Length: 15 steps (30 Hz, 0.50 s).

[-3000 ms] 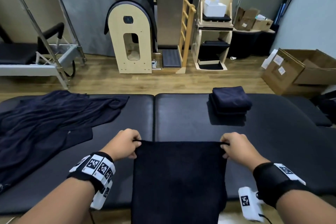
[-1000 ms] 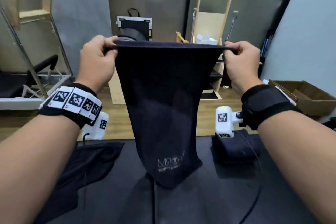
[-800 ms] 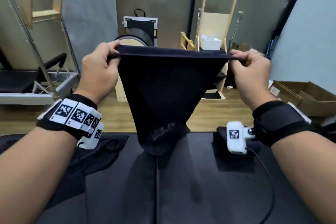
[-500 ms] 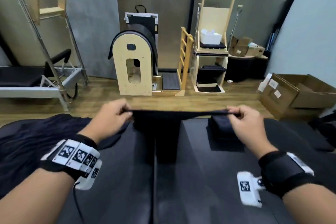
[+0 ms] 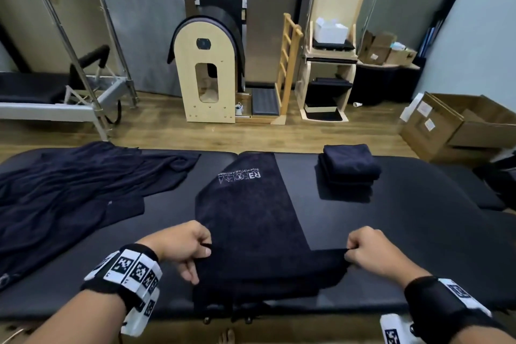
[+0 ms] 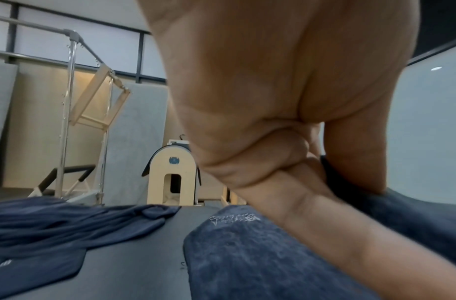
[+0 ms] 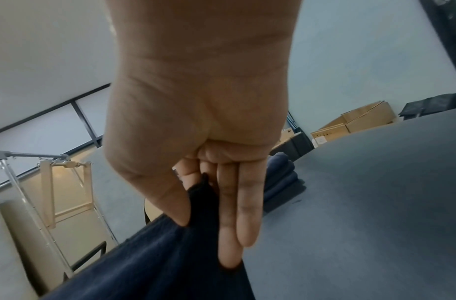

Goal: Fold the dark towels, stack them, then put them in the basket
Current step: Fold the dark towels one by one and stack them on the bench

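Towel (image 5: pixel 251 220) lies lengthwise on the table (image 5: pixel 405 232), logo end far, near edge pinched at both corners — left hand (image 5: pixel 178 246) and right hand (image 5: pixel 371 251) each in a tight grip. Keep that edge taut, carry it squarely to the logo end; the stack of 3 (image 5: pixel 349 167) waits far right.

Both hands (image 5: pixel 279 251) pinching towel (image 5: pixel 251 218), folded stack (image 5: pixel 349 165)

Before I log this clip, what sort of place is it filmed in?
Most likely a Pilates studio. A wooden ladder barrel stands on the wood floor, a reformer with a metal tower frame sits at far left, and dark towels are being folded on a black padded table.
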Each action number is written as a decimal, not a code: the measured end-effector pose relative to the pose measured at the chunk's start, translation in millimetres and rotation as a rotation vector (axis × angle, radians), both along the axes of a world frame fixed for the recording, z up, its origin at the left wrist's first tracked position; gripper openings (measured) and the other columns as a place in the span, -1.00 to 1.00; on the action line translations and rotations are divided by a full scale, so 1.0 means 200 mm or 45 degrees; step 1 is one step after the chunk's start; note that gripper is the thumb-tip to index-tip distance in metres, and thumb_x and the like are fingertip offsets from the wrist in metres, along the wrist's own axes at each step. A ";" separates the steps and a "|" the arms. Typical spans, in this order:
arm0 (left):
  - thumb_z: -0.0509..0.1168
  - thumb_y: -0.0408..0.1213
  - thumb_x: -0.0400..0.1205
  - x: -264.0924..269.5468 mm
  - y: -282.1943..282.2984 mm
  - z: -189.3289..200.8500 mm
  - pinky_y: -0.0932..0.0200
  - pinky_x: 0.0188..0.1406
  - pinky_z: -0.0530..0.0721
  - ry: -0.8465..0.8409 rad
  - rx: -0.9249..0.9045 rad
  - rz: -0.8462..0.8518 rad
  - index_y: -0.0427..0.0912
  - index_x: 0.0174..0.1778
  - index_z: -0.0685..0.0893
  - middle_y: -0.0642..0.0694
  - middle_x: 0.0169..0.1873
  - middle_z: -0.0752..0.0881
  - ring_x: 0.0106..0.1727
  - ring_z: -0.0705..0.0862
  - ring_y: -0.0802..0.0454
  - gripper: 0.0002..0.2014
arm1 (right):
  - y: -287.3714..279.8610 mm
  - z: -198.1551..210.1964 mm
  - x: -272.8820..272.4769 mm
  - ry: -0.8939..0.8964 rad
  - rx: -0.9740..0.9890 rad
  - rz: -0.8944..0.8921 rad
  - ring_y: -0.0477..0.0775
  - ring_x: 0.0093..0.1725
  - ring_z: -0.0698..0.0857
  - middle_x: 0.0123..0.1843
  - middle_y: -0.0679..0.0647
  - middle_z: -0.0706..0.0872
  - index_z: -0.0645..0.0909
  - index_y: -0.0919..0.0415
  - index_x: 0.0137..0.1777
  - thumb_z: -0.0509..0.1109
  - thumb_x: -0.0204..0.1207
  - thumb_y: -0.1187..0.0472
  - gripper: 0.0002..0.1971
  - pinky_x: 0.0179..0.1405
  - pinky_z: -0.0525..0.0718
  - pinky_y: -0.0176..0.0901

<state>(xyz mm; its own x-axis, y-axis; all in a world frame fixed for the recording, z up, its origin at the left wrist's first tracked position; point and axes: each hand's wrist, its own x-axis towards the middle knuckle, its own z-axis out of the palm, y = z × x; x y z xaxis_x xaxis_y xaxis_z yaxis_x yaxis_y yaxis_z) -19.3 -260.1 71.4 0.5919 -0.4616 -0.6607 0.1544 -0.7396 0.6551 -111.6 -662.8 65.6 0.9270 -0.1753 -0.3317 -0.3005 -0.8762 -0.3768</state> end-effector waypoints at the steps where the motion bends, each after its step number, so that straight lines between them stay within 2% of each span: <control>1: 0.14 -0.43 0.78 0.02 0.00 -0.02 0.16 -0.54 0.72 -0.023 0.011 0.019 -0.24 -0.10 0.45 -0.32 -0.28 0.65 -0.32 0.84 -0.23 -0.87 | 0.01 -0.01 0.03 -0.004 -0.001 0.021 -0.06 -0.30 0.74 -0.43 0.01 0.78 0.65 0.20 -0.37 0.45 0.36 0.25 -0.88 -0.28 0.68 -0.11; 4: 0.14 -0.41 0.78 0.10 0.02 -0.06 0.15 -0.65 0.64 -0.146 0.002 0.165 -0.24 -0.10 0.48 -0.32 -0.36 0.68 -0.44 0.79 -0.18 -0.86 | 0.04 -0.03 0.15 -0.101 0.006 0.049 -0.16 -0.27 0.76 -0.38 -0.08 0.78 0.63 0.03 -0.35 0.46 0.49 0.24 -0.80 -0.19 0.71 -0.18; 6: 0.15 -0.40 0.78 0.18 0.04 -0.09 0.15 -0.64 0.61 -0.230 -0.026 0.307 -0.25 -0.09 0.52 -0.30 -0.40 0.71 -0.47 0.76 -0.16 -0.87 | 0.06 -0.03 0.28 -0.185 0.019 0.038 -0.16 -0.28 0.80 -0.35 -0.11 0.79 0.63 -0.06 -0.32 0.47 0.54 0.26 -0.75 -0.14 0.73 -0.19; 9: 0.19 -0.38 0.76 0.34 0.07 -0.13 0.12 -0.61 0.63 -0.371 -0.008 0.474 -0.28 -0.11 0.56 -0.38 -0.42 0.75 -0.49 0.75 -0.17 -0.86 | 0.13 -0.03 0.52 -0.240 0.104 0.009 -0.20 -0.42 0.80 -0.34 -0.03 0.81 0.70 0.01 -0.23 0.45 0.59 0.31 -0.79 -0.36 0.63 -0.45; 11: 0.20 -0.38 0.75 0.47 0.09 -0.17 0.11 -0.61 0.64 -0.442 -0.005 0.554 -0.27 -0.14 0.57 -0.44 -0.39 0.77 -0.49 0.75 -0.22 -0.85 | 0.17 -0.03 0.71 -0.270 0.129 -0.004 -0.20 -0.47 0.78 -0.37 -0.01 0.79 0.71 0.07 -0.21 0.44 0.61 0.33 -0.81 -0.47 0.56 -0.54; 13: 0.20 -0.38 0.74 0.60 0.11 -0.21 0.13 -0.63 0.61 -0.490 -0.004 0.616 -0.27 -0.16 0.57 -0.41 -0.42 0.75 -0.51 0.74 -0.21 -0.84 | 0.21 -0.04 0.89 -0.279 0.125 -0.017 -0.20 -0.48 0.78 -0.36 0.01 0.80 0.74 0.15 -0.15 0.43 0.61 0.33 -0.86 -0.47 0.56 -0.53; 15: 0.21 -0.38 0.73 0.75 0.13 -0.25 0.14 -0.65 0.59 -0.512 0.010 0.672 -0.28 -0.15 0.58 -0.41 -0.42 0.76 -0.55 0.73 -0.16 -0.85 | 0.24 -0.07 1.09 -0.268 0.103 -0.013 -0.19 -0.47 0.79 -0.32 0.04 0.81 0.76 0.17 -0.11 0.43 0.61 0.32 -0.89 -0.38 0.61 -0.45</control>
<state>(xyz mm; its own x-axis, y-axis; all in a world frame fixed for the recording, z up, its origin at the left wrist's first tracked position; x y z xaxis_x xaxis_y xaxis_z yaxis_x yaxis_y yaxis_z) 131.0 -234.3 21.1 0.9385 -0.0382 -0.3432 0.2419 -0.6368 0.7321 106.9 -614.6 51.4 0.9756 -0.1654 -0.1446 -0.2164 -0.8381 -0.5008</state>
